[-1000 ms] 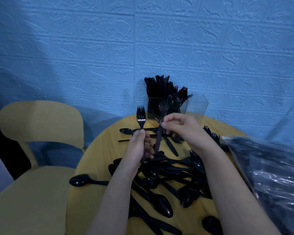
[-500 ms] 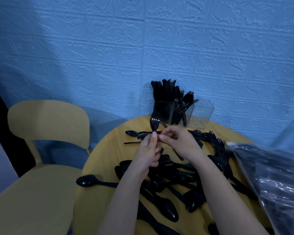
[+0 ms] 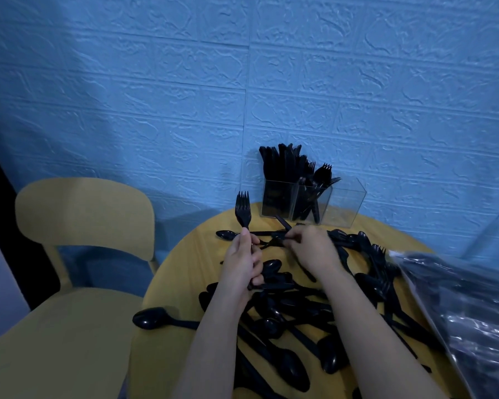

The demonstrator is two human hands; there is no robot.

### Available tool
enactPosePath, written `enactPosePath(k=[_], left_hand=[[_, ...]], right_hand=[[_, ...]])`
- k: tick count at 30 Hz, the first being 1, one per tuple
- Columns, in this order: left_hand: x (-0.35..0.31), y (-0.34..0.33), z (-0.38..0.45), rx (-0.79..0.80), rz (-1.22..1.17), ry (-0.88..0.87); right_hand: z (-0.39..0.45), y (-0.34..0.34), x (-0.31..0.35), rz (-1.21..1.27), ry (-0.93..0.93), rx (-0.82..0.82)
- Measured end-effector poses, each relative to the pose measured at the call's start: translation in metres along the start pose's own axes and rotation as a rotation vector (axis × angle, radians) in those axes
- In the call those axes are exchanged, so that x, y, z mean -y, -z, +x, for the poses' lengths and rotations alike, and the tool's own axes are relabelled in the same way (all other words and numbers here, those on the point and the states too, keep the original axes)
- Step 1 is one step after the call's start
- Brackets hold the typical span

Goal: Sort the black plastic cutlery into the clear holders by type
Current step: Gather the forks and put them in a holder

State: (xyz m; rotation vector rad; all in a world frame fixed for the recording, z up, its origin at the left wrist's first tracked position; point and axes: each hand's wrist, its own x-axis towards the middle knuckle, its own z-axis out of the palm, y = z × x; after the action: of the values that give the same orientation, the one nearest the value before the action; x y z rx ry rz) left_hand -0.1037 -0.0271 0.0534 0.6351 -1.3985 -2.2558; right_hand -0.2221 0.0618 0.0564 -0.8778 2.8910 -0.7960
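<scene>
A blue textured wall (image 3: 185,96) fills the far side; a yellow chair (image 3: 81,217) stands left of the round yellow table (image 3: 182,272). A crinkled plastic bag (image 3: 470,312) lies at the right edge. Loose black cutlery (image 3: 285,315) is heaped mid-table. Clear holders (image 3: 311,203) stand at the far rim, knives left, forks middle. The left hand (image 3: 242,263) has its fingers curled round an upright fork (image 3: 243,210). The right hand (image 3: 314,249) pinches a piece in the pile; which kind, I cannot tell

A small home or café dining corner: a round wooden table (image 3: 182,272) against a blue brick-textured wall (image 3: 185,96), a matching chair (image 3: 81,223) beside the table.
</scene>
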Motion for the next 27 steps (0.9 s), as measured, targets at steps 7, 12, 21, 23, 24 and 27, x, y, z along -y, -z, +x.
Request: enactPosePath(k=[7, 12, 21, 23, 24, 27], left_hand=[[-0.001, -0.001, -0.004, -0.024, 0.108, -0.048], [-0.004, -0.001, -0.007, 0.028, 0.159, -0.038], [-0.009, -0.010, -0.022, 0.336, 0.223, 0.119], [-0.008, -0.008, -0.020, 0.352, 0.239, 0.145], [-0.007, -0.008, -0.019, 0.350, 0.229, 0.159], [-0.004, -0.007, -0.016, 0.274, 0.191, 0.142]], right_hand=[[-0.018, 0.066, -0.023, 0.493, 0.053, -0.284], [-0.027, 0.087, -0.019, 0.484, 0.189, -0.112], [-0.024, 0.069, 0.003, 0.068, 0.413, -0.024], [-0.022, 0.064, 0.003, 0.024, 0.435, -0.046], [-0.022, 0.061, 0.004, 0.019, 0.436, -0.064], [-0.017, 0.050, 0.002, 0.098, 0.335, -0.130]])
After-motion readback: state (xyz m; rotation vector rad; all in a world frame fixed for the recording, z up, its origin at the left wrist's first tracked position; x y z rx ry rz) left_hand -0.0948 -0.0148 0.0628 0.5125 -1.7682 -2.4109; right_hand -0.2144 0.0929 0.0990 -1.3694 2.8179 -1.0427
